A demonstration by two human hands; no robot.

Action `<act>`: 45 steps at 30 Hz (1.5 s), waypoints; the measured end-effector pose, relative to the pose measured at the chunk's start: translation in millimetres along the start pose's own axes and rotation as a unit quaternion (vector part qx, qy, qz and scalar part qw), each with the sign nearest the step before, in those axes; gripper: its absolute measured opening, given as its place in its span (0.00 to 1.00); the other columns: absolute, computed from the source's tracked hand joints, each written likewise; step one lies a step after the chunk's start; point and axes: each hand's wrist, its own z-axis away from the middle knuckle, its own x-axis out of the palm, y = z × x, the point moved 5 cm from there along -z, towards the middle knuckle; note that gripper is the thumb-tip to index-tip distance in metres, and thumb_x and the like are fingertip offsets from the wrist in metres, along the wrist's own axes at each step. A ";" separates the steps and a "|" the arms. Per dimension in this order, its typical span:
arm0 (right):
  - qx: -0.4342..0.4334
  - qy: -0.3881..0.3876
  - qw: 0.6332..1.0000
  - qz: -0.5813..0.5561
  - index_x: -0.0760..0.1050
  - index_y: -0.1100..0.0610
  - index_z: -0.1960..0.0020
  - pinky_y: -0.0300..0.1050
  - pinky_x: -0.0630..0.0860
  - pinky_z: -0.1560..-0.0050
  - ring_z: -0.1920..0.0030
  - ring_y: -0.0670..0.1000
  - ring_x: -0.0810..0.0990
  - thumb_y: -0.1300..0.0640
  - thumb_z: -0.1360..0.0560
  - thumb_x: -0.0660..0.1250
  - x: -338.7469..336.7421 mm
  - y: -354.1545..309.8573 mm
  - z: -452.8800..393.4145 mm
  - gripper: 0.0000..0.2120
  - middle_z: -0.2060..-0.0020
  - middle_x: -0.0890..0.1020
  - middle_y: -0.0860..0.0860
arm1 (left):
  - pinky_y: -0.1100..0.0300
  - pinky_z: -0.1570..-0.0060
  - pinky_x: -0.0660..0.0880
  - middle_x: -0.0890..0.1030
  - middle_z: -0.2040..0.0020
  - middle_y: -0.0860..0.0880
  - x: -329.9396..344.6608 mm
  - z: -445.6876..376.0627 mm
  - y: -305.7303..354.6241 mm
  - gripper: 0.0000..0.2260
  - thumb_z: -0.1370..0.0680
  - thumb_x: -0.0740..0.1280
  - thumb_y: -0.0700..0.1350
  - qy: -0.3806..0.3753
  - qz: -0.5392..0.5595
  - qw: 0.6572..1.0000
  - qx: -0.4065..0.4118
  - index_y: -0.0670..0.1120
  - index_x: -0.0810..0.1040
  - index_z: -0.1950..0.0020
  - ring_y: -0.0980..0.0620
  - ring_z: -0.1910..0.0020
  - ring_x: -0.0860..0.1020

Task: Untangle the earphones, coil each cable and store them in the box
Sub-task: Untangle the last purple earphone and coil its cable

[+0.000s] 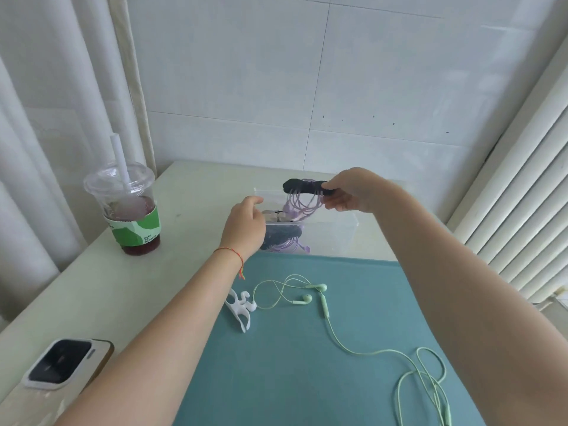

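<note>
The right hand (347, 192) pinches a black winder (302, 186) wrapped with purple earphones (302, 202), held above the clear box (344, 232). The left hand (246, 222) curls its grip on the box's near-left rim. Green earphones (322, 305) lie uncoiled on the teal mat (292, 364). The drink cup (132, 207) sleeve's lettering is too blurred to read.

Mat (292, 364) teal. Earphones (325, 305) pale green. Coil (302, 202) lilac on black winder (302, 186). Box (338, 232) clear. Cup (133, 210) sleeve green-white, drink dark red. Tabletop (123, 281) cream.
</note>
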 end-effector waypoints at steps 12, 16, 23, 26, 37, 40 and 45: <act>0.080 0.035 0.953 0.290 0.66 0.59 0.63 0.40 0.61 0.72 0.73 0.53 0.67 0.64 0.24 0.52 -5.1 8.3 -4.7 0.10 0.69 0.73 0.57 | 0.58 0.40 0.67 0.71 0.32 0.43 3.0 3.4 2.6 0.17 0.18 0.52 0.39 0.009 -0.047 0.999 0.020 0.45 0.72 0.31 0.44 0.37 0.73; 0.033 0.105 0.966 0.234 0.69 0.61 0.65 0.40 0.64 0.72 0.72 0.54 0.70 0.66 0.27 0.54 -20.5 3.3 4.6 0.09 0.69 0.76 0.59 | 0.59 0.40 0.66 0.71 0.32 0.43 2.4 5.0 2.5 0.17 0.18 0.52 0.39 0.008 -0.049 0.999 0.019 0.45 0.72 0.32 0.45 0.36 0.72; 0.016 0.175 0.953 0.246 0.71 0.62 0.61 0.40 0.69 0.71 0.73 0.53 0.73 0.61 0.25 0.59 -53.0 6.0 29.1 0.07 0.69 0.77 0.56 | 0.59 0.41 0.66 0.71 0.32 0.43 4.5 8.3 6.2 0.17 0.18 0.52 0.38 0.017 -0.045 0.999 0.014 0.44 0.72 0.32 0.44 0.37 0.73; 0.006 0.180 0.930 0.319 0.68 0.62 0.63 0.39 0.66 0.69 0.69 0.54 0.71 0.61 0.26 0.59 -32.9 9.1 22.6 0.08 0.64 0.75 0.58 | 0.59 0.42 0.66 0.71 0.32 0.43 4.9 9.2 6.9 0.17 0.18 0.52 0.38 0.017 -0.045 0.999 0.009 0.44 0.72 0.32 0.44 0.37 0.73; 0.083 0.139 0.892 0.422 0.71 0.57 0.40 0.54 0.62 0.41 0.32 0.56 0.61 0.58 0.29 0.60 9.2 40.2 -3.6 0.17 0.37 0.72 0.55 | 0.56 0.39 0.67 0.70 0.32 0.43 3.9 9.5 7.1 0.17 0.18 0.52 0.39 0.014 -0.044 0.999 0.016 0.45 0.72 0.32 0.43 0.37 0.73; 0.082 0.117 0.868 0.476 0.69 0.55 0.47 0.52 0.64 0.43 0.34 0.57 0.65 0.58 0.29 0.62 10.5 33.9 -1.7 0.10 0.40 0.74 0.54 | 0.55 0.39 0.67 0.70 0.32 0.43 4.2 9.4 7.3 0.17 0.18 0.52 0.39 0.017 -0.045 0.999 0.015 0.44 0.72 0.32 0.42 0.37 0.73; -0.049 0.235 0.824 0.514 0.73 0.57 0.44 0.49 0.66 0.44 0.35 0.58 0.68 0.63 0.27 0.59 8.0 4.3 8.5 0.13 0.41 0.76 0.56 | 0.58 0.41 0.67 0.71 0.33 0.42 1.8 9.0 9.6 0.17 0.18 0.52 0.38 0.024 -0.043 0.999 0.012 0.44 0.72 0.32 0.43 0.37 0.73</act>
